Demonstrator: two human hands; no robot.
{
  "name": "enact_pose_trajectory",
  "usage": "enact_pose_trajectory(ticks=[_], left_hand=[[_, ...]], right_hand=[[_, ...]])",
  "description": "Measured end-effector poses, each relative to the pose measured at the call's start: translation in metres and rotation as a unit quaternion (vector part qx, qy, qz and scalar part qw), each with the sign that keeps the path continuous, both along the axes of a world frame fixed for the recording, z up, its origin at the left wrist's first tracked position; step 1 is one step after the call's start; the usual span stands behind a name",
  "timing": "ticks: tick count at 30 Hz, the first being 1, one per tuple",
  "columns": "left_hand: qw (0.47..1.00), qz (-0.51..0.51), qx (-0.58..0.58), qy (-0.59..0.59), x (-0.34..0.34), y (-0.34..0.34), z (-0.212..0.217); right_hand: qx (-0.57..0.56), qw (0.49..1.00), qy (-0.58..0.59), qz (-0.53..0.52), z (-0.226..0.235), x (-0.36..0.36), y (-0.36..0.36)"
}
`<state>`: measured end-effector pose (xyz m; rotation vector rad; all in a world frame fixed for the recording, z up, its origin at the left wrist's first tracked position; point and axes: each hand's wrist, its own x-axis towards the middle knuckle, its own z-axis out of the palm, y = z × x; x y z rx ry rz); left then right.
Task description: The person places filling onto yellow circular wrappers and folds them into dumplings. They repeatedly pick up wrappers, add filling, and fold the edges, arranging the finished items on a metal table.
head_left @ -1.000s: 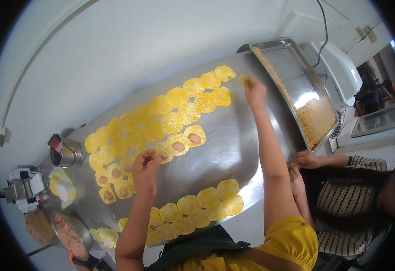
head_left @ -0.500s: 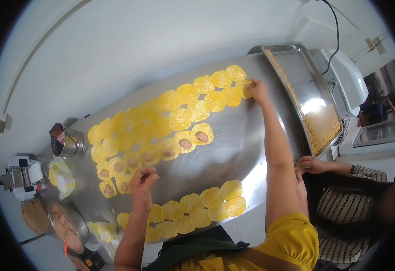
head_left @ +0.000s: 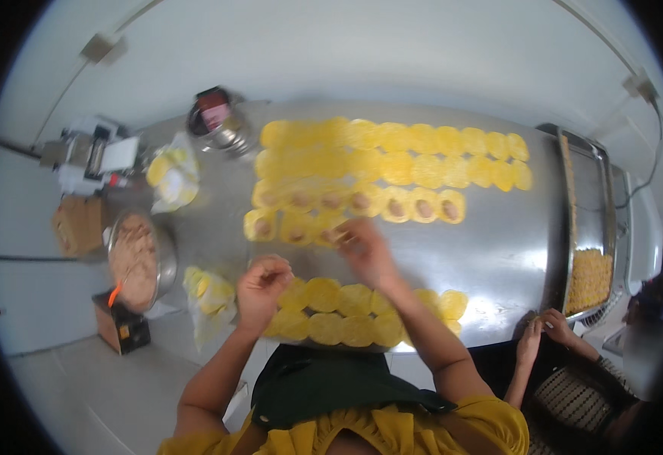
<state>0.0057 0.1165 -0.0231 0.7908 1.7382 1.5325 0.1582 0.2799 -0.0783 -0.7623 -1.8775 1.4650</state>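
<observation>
Rows of thin round yellow wrappers (head_left: 424,171) lie on the steel table. Those in the two nearer of the far rows bear a dab of pinkish filling (head_left: 451,209). My right hand (head_left: 365,254), blurred, has its fingertips pinched at a filled wrapper (head_left: 325,232) in the shorter row. Left of it, my left hand (head_left: 263,292) hovers above the table with thumb and fingers pressed together. Something small and pale may be at its fingertips; I cannot make it out. Bare wrappers (head_left: 358,330) lie in two rows along the near edge, partly behind my forearms.
A steel bowl of pinkish filling (head_left: 136,254) with an orange-handled tool stands at left. Plastic bags of wrappers (head_left: 173,182) and a metal pot (head_left: 221,129) are beyond it. At right, a large tray (head_left: 606,220) holds small yellow pieces; a co-worker's hands (head_left: 543,330) work beside it.
My right hand has come back from the far right wrappers to a filled wrapper near my left hand. The left hand stays pinched. The view has turned and shifted left.
</observation>
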Motion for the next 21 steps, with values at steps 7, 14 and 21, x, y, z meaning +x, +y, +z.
enact_pose_trajectory(ticks=[7, 14, 21], left_hand=[[0.976, 0.199, 0.022, 0.082, -0.1, -0.141, 0.061], [0.987, 0.151, 0.05, -0.021, -0.131, -0.238, 0.035], [0.996, 0.041, 0.045, -0.065, -0.154, -0.288, 0.005]], right_hand=[[0.12, 0.955, 0.015, 0.27, 0.039, -0.158, -0.169], [0.329, 0.894, -0.187, 0.24, 0.005, -0.221, -0.235], [0.508, 0.797, -0.231, 0.231, 0.032, -0.213, -0.262]])
